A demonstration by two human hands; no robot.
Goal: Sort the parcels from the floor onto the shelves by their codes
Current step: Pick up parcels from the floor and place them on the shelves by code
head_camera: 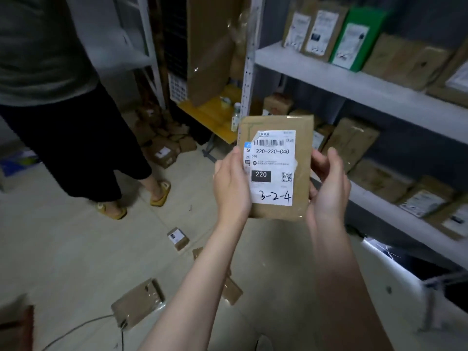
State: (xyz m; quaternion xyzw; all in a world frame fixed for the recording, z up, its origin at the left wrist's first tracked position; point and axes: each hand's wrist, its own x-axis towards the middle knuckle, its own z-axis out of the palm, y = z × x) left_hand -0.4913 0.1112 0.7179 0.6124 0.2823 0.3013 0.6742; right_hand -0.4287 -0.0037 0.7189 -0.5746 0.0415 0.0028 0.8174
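**Parcel marked 3-2-4, held up in front of the shelves**

So the brown flat parcel (278,168) is up in the air between both hands, roughly upright, with its label (272,168) facing the camera. The print reads 220-220-040 and someone has handwritten 3-2-4 at the bottom. The left hand (231,188) grips the left edge, its fingers wrapped round it and covering a bit of the label's side. The right hand (326,191) holds the right edge with curled fingers, thumb on the front side. Neither hand has anything else in it.

The racking is just to the right of the parcel, and its perforated upright post (247,72) stands right behind the parcel's top left corner. The floor (63,249) to the left is fairly open, but another person (63,97) in yellow slippers stands there. A cable (76,330) runs across the bottom left.

The upper shelf (354,82) carries a row of brown boxes standing on edge, with one green box (354,39) among them. The lower shelf (392,214) holds more brown parcels, leaning or lying flat. On the floor lie a small parcel (178,238) and a flat parcel (138,301), well apart from each other. A pile of boxes (164,143) sits further back beside a yellow table (212,115).
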